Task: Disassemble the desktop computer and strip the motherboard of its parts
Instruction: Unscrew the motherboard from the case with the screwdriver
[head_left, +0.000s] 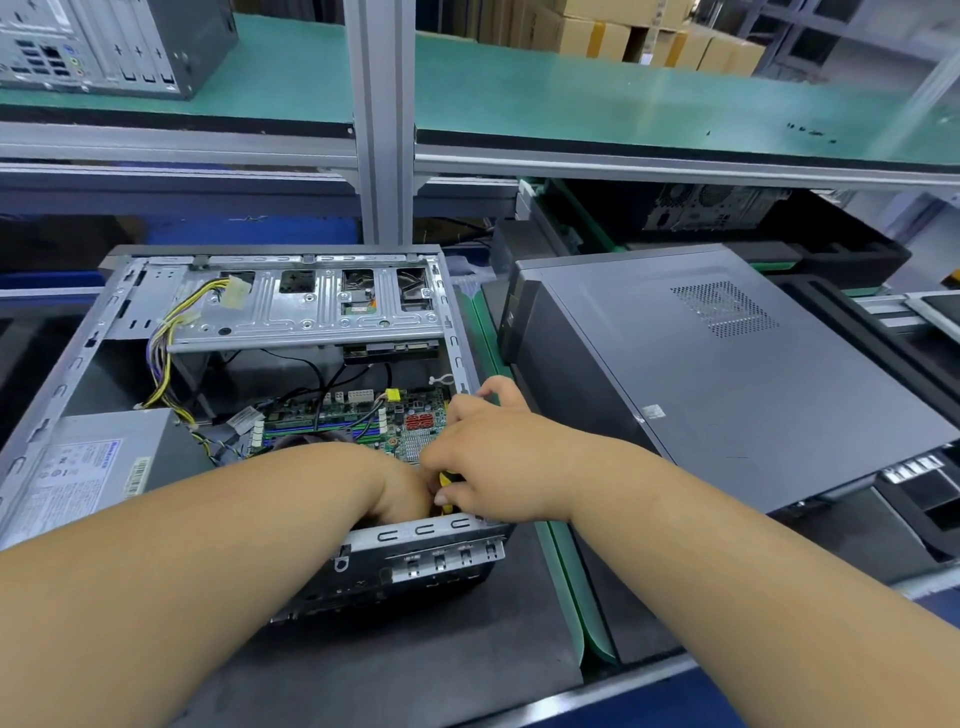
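An open desktop case (67, 374) lies on its side in front of me. Its green motherboard (363, 421) shows on the floor of the case, with a small finned heatsink and red parts at its right. My left hand (400, 493) reaches down inside the near right corner of the case; its fingers are hidden behind the case wall. My right hand (483, 452) is beside it, fingers curled round a small yellow-and-black tool (445, 480), only a sliver of which shows. A grey power supply (98, 462) sits at the case's left.
A silver drive cage (311, 306) spans the far side of the case, with yellow and black cables (161, 358) hanging at its left. A closed grey computer case (727, 374) lies to the right. Another case (104, 47) stands on the green shelf above.
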